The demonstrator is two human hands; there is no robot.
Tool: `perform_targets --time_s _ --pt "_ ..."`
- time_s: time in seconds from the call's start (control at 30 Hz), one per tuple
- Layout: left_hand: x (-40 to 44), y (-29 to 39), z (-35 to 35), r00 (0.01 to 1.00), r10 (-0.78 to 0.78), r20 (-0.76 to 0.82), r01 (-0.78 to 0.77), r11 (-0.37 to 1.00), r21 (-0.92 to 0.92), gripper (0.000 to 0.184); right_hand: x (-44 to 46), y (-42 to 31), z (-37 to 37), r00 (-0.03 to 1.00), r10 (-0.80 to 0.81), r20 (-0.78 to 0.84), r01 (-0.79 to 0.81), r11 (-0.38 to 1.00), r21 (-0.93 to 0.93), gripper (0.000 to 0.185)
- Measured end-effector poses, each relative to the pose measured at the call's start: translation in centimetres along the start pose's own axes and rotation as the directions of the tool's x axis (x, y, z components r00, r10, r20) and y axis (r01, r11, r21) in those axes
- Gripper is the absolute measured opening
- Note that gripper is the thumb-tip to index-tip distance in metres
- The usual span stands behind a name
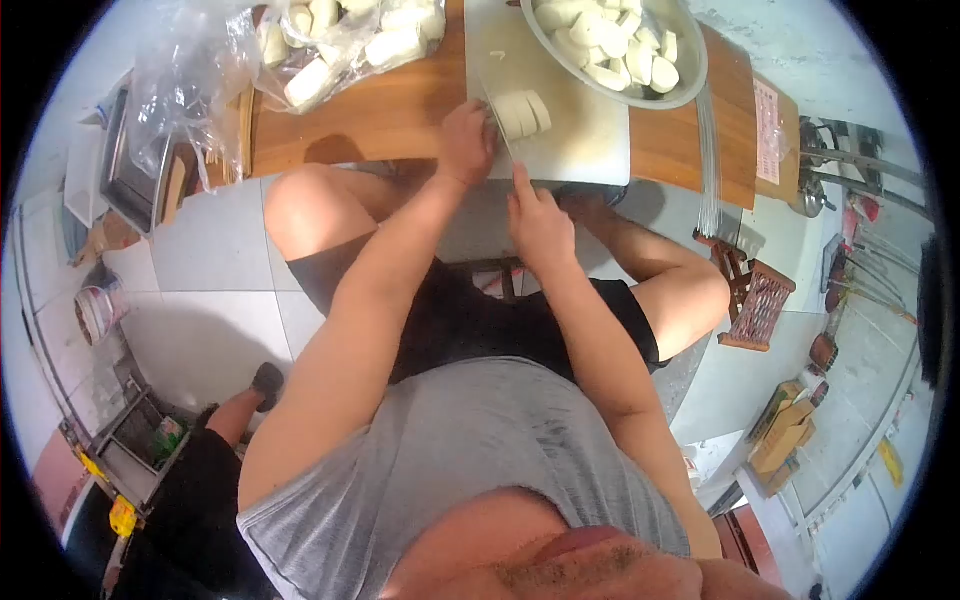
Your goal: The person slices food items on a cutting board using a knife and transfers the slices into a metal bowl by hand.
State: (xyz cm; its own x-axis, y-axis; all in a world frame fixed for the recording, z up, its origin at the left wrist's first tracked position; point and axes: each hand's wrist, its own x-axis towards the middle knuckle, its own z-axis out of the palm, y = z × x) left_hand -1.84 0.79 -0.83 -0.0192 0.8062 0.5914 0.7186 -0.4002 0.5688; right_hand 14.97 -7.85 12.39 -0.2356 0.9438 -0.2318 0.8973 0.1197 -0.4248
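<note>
My right hand [541, 228] grips a kitchen knife [503, 130] by its handle, the blade pointing away from me over a white cutting board [585, 140]. Just left of the blade, my left hand [470, 143] has its fingers curled at the end of a peeled white vegetable; what lies under the fingertips is mostly hidden. To the right of the blade, thick slices of white vegetable [525, 115] stand side by side, touching one another. A small scrap lies farther up the board. The vegetable's exact kind is unclear.
A metal bowl [690, 92] of cut white chunks overlaps the board's far right. Clear plastic bags with whole peeled pieces [395, 47] lie on the wooden table [400, 115] at left. A small woven stool [760, 305] stands right; another person's leg [237, 415] shows lower left.
</note>
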Motion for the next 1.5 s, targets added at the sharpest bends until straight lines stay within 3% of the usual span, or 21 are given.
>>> perform_targets --time_s 0.27,0.37,0.57,0.6,0.8,0.83,0.87,0.93,1.07,1.17,1.47,1.5 --pt "0.8 1.1 -1.0 0.996 -0.057 0.067 0.059 0.998 -0.032 0.041 -7.7 2.6 -2.4 0.999 0.017 0.034 -0.017 1.0 -0.012 0.059" --pt "0.8 1.3 -0.9 0.999 -0.043 0.032 0.042 0.999 0.007 0.045 -10.0 3.5 -3.8 1.0 -0.01 -0.01 0.011 0.995 0.097 0.057" --pt "1.4 2.9 -1.8 0.955 -0.211 0.206 0.198 0.977 0.083 0.057 -12.7 6.5 -5.2 0.977 -0.02 -0.212 0.092 0.937 0.338 0.056" --pt "1.7 3.2 -1.9 0.954 -0.216 0.207 0.195 0.974 0.115 0.06 -12.9 6.9 -5.5 0.99 0.041 -0.132 0.004 0.944 0.329 0.055" --pt "5.9 6.0 -1.4 0.94 -0.19 0.283 0.116 0.959 0.258 0.081 -12.6 9.6 -4.7 0.974 0.148 -0.171 -0.047 0.872 0.488 0.055" --pt "6.4 6.3 -1.2 0.93 -0.185 0.318 0.094 0.956 0.278 0.081 -12.4 9.8 -4.6 0.97 0.166 -0.176 -0.054 0.857 0.513 0.055" --pt "6.8 6.6 -0.9 0.918 -0.181 0.353 0.073 0.952 0.298 0.082 -12.4 10.4 -4.2 0.976 0.203 -0.08 -0.117 0.797 0.592 0.055" --pt "7.4 6.7 -0.4 0.87 -0.206 0.449 0.046 0.939 0.341 0.083 -12.3 10.9 -3.8 0.972 0.216 -0.091 -0.117 0.783 0.611 0.054" --pt "7.8 7.6 0.0 0.854 -0.224 0.469 -0.02 0.888 0.46 0.084 -12.0 11.4 -3.5 0.967 0.225 -0.121 -0.109 0.791 0.602 0.054" --pt "8.1 7.6 0.1 0.841 -0.223 0.493 -0.044 0.88 0.472 0.083 -11.8 11.1 -4.3 0.963 0.262 -0.058 -0.181 0.794 0.58 0.054" --pt "8.8 7.1 -0.1 0.816 -0.221 0.534 -0.068 0.881 0.468 0.081 -11.2 11.5 -3.9 0.962 0.203 -0.183 -0.056 0.801 0.596 0.054" --pt "9.0 7.0 -0.2 0.825 -0.226 0.518 -0.038 0.892 0.45 0.081 -11.1 11.4 -4.2 0.965 0.229 -0.13 -0.104 0.785 0.611 0.054"
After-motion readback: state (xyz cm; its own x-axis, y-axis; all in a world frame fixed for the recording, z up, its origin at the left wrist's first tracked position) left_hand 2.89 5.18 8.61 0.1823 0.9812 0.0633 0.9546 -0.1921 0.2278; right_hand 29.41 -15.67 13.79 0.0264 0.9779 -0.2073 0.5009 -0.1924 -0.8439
